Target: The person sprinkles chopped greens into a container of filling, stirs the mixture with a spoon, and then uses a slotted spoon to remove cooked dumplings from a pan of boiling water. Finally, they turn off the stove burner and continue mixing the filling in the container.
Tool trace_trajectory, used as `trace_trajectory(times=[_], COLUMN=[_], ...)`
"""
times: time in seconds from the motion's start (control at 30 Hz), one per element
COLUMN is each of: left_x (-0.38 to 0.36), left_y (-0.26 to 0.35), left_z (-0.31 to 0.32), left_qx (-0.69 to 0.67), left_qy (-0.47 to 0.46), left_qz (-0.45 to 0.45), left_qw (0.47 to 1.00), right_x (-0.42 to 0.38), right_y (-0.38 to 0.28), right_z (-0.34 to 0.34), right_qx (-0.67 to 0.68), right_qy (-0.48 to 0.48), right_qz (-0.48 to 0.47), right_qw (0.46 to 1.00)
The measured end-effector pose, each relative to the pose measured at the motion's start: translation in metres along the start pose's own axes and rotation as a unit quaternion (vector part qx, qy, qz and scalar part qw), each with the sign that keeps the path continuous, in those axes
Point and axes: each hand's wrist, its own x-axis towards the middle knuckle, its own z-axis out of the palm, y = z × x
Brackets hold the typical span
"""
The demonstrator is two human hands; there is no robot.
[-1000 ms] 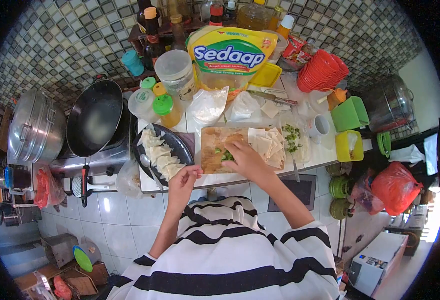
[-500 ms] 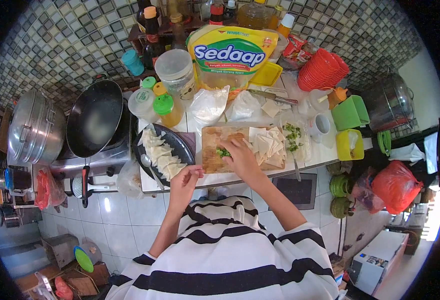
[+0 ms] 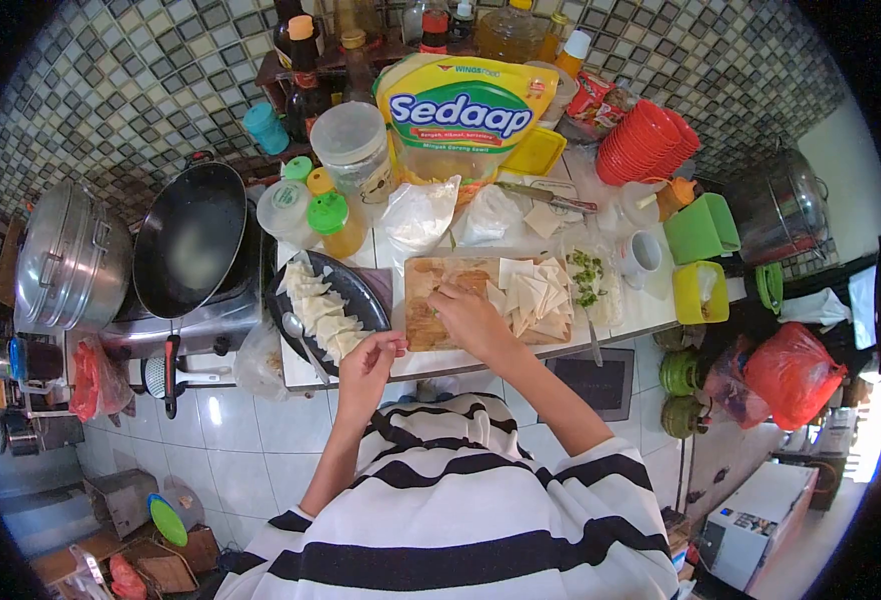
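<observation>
My right hand [image 3: 469,318] is over the wooden cutting board [image 3: 421,275], its fingers closed and pointing down; a trace of something green shows beneath them. To its right, pale square wrappers [image 3: 539,295] lie in a loose pile on the board. My left hand [image 3: 373,362] hovers at the board's left front corner, fingertips pinched together, beside the black plate [image 3: 361,290]. Folded dumplings [image 3: 323,312] sit in a row on that plate, with a spoon [image 3: 301,338] at its left side. Chopped green leaves [image 3: 588,277] lie on a clear tray right of the board.
Behind the board stand two white bags [image 3: 419,213], a yellow Sedaap pouch [image 3: 466,120] and a knife [image 3: 546,197]. A black pan [image 3: 191,240] rests on the stove at left. Red bowls [image 3: 651,142], a white cup [image 3: 641,255] and a green container [image 3: 702,227] are at right.
The green leaves that showed under my right hand are now mostly out of sight, and its fingers have drawn slightly left and closer together. My left hand has hardly moved.
</observation>
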Motion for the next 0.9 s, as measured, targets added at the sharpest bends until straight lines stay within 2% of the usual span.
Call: trace_trajectory(times=[0.13,0.2,0.23,0.3,0.33,0.4,0.47,0.53,0.63,0.7,0.73,0.8,0.9], left_x=[0.002,0.002,0.002,0.003,0.004,0.005,0.006,0.006,0.006,0.006,0.006,0.007,0.007], left_y=[0.000,0.002,0.006,0.009,0.008,0.007,0.005,0.005,0.006,0.005,0.002,0.003,0.007], left_z=[0.000,0.001,0.002,0.003,0.002,0.002,0.002,0.001,0.001,0.002,0.002,0.003,0.006], left_qx=[-0.006,0.000,-0.001,-0.001,-0.002,-0.002,-0.006,-0.011,-0.021,-0.025,-0.022,-0.019,-0.020], left_qy=[-0.001,-0.002,0.005,0.010,0.011,0.011,0.012,0.010,0.007,0.007,0.007,0.007,0.001], left_qz=[-0.003,0.002,0.002,0.001,0.002,0.002,-0.002,-0.002,-0.005,-0.008,-0.007,-0.005,-0.018], left_qw=[1.000,1.000,1.000,1.000,1.000,1.000,1.000,1.000,1.000,1.000,1.000,1.000,1.000], right_x=[0.006,0.013,0.015,0.020,0.022,0.026,0.026,0.015,-0.009,-0.031,-0.042,-0.060,-0.077], right_y=[0.015,0.018,0.018,0.017,0.018,0.022,0.030,0.052,0.085,0.115,0.129,0.152,0.162], right_z=[0.001,-0.005,-0.010,-0.026,-0.036,-0.063,-0.096,-0.119,-0.151,-0.153,-0.150,-0.139,-0.125], right_qx=[0.013,0.123,0.122,0.256,0.255,0.352,0.366,0.371,0.314,0.192,0.192,0.012,0.014], right_qy=[-0.032,-0.038,-0.037,-0.053,-0.053,-0.069,-0.068,-0.003,0.041,0.080,0.080,0.049,0.057], right_qz=[-0.015,0.009,0.008,0.104,0.105,0.137,0.168,0.188,0.229,0.296,0.297,0.352,0.367], right_qw=[0.999,0.992,0.992,0.960,0.960,0.923,0.913,0.910,0.920,0.932,0.932,0.934,0.928])
